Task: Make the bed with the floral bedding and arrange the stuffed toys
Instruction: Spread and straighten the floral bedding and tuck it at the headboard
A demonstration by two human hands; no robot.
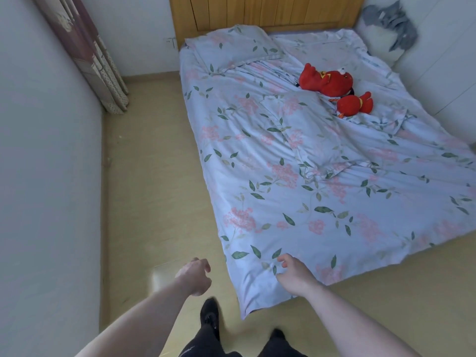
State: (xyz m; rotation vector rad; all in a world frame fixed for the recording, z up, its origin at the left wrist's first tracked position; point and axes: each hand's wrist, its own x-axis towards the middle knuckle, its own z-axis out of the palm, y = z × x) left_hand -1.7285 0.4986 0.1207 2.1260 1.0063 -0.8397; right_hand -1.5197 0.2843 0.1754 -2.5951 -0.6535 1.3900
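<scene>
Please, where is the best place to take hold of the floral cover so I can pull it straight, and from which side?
Probably the near corner of the cover, which hangs loose off the foot of the bed. Come from the foot end, where the right hand already hovers beside it. The creases run up toward the pillow, so a grip on both foot-end corners should pull them flat.

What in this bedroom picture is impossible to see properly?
Head view, the only one:
- Grey stuffed toy in the far corner: blurred, so its shape is unclear.
- Smaller red toy: partly sunk into quilt folds.
- Bed's right side: cut off by the frame edge.
- Mattress and bed frame: covered by the quilt.
- Right hand: whether it touches the quilt's corner is unclear.
</scene>
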